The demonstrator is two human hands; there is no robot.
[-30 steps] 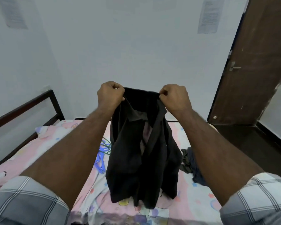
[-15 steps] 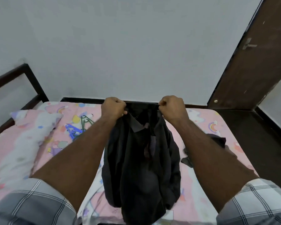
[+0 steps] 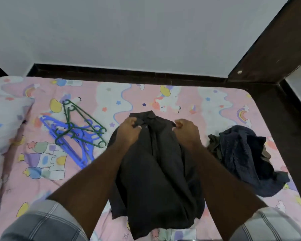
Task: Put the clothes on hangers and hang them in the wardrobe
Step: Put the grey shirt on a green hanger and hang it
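A black collared shirt (image 3: 155, 171) lies front-up on the pink patterned bed (image 3: 207, 105), collar toward the far wall. My left hand (image 3: 129, 129) pinches its left shoulder by the collar, and my right hand (image 3: 186, 131) pinches its right shoulder. Green hangers (image 3: 80, 124) and blue hangers (image 3: 73, 146) lie in a tangle on the sheet to the left of the shirt. A crumpled pile of dark clothes (image 3: 241, 157) sits on the bed to the right.
A white pillow (image 3: 5, 129) lies at the bed's left end. A grey wall with a dark skirting stands behind the bed. A brown door (image 3: 276, 46) is at the far right, with dark floor beside the bed's right edge.
Both hands have come down with the shirt, from holding it up in the air to laying it on the bed. The view has tilted downward.
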